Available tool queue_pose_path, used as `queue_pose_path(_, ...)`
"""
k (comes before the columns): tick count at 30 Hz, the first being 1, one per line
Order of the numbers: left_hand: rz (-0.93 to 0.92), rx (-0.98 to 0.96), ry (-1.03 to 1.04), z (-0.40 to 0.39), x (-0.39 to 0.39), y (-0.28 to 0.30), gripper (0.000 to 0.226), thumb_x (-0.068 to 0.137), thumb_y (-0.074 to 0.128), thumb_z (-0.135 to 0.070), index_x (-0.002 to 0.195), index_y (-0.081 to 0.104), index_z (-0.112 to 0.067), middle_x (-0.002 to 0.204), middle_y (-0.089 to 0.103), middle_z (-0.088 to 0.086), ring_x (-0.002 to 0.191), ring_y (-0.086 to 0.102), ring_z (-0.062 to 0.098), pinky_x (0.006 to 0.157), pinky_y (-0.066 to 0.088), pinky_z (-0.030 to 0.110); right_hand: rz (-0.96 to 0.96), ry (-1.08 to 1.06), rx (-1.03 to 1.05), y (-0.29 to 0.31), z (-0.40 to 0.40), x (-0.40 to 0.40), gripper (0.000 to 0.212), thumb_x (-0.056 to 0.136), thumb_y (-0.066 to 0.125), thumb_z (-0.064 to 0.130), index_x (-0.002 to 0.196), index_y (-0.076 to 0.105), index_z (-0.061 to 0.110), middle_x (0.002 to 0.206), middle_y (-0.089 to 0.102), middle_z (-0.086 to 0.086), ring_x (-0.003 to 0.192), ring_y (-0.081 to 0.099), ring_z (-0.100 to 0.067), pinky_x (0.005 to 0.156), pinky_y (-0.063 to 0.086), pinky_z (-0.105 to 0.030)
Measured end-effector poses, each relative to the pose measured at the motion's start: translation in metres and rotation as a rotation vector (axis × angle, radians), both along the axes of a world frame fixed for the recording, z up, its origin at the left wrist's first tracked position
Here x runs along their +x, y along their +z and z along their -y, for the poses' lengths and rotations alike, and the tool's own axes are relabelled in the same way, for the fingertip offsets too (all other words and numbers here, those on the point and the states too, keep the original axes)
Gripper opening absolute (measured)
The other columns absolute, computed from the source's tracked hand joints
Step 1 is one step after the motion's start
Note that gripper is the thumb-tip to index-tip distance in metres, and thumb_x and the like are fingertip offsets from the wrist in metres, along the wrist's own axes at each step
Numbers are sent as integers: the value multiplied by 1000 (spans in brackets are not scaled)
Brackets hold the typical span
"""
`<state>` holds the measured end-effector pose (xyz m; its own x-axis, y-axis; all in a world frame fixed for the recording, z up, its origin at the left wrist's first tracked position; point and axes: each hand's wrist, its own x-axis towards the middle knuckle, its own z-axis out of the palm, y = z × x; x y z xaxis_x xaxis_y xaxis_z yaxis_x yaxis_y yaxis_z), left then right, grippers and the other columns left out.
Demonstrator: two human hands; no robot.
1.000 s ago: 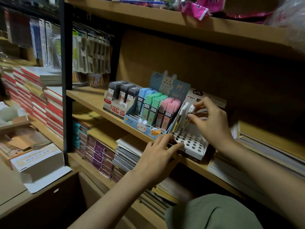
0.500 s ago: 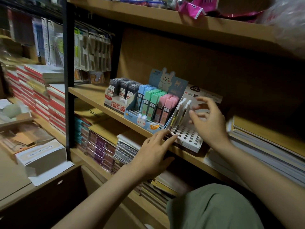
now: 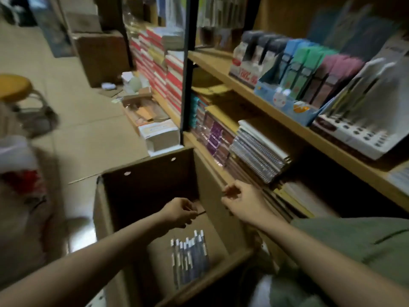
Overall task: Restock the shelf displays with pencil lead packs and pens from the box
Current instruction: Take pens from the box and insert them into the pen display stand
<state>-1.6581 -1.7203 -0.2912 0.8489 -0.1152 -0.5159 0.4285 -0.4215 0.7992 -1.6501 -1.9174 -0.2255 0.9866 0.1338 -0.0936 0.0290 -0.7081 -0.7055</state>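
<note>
Done: your lead pack display (image 3: 309,69) on the shelf (image 3: 223,69) looks full; the white pen rack (image 3: 363,138) at its front edge holds a few pens at its left end.
Left: most rack holes look empty, and a row of pens (image 3: 190,258) lies on the box (image 3: 141,187) floor.
Left hand (image 3: 179,212): inside the box, loosely curled; contents blurred, cannot tell.
Right hand (image 3: 241,201): at the box's right wall, half-closed, nothing visible in it.
Around: notebooks (image 3: 259,151) below; a stool (image 3: 15,87) behind.
Obstacle: the box's deep walls, you judge.
</note>
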Motion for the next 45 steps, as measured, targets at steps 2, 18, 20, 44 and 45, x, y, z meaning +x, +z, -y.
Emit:
queue_pose_path(2, -68, 60, 128, -16, -16, -23, 5, 93, 61, -10, 90, 58, -12, 88, 62, 8, 76, 58, 15, 59, 47, 23, -145, 46, -82, -33, -15, 6, 17, 83, 72, 19, 85, 60, 30, 81, 64, 11, 75, 62, -4, 64, 53, -15)
queue_pose_path(18, -354, 276, 626, 22, -55, -167, 28, 82, 75, -20, 99, 53, -21, 101, 63, 0, 94, 62, 17, 85, 55, 34, -706, 101, -581, -213, -53, 27, 46, 86, 71, 15, 126, 54, 3, 129, 58, -14, 117, 58, -27, 94, 50, -30)
queue_pose_path(20, -320, 278, 631, 30, -55, -172, 31, 80, 76, -20, 99, 51, -24, 101, 63, -2, 94, 63, 16, 83, 56, 33, -702, 83, -568, -220, -56, 24, 50, 83, 76, 21, 125, 54, 6, 125, 59, -11, 114, 58, -26, 92, 50, -29)
queue_pose_path(44, -295, 123, 694, 37, -35, -172, 25, 92, 61, -13, 117, 59, -16, 110, 65, 4, 104, 64, 20, 90, 55, 39, -547, -58, -453, -215, -48, 42, 17, 88, 70, 17, 105, 69, 15, 106, 68, -6, 90, 64, -21, 73, 50, -27)
queue_pose_path(45, -282, 93, 691, 33, -32, -167, 26, 94, 59, -13, 119, 57, -16, 111, 64, 5, 104, 63, 20, 90, 55, 40, -520, -53, -420, -209, -48, 44, 16, 88, 69, 16, 104, 69, 16, 106, 68, -6, 92, 64, -22, 72, 47, -25)
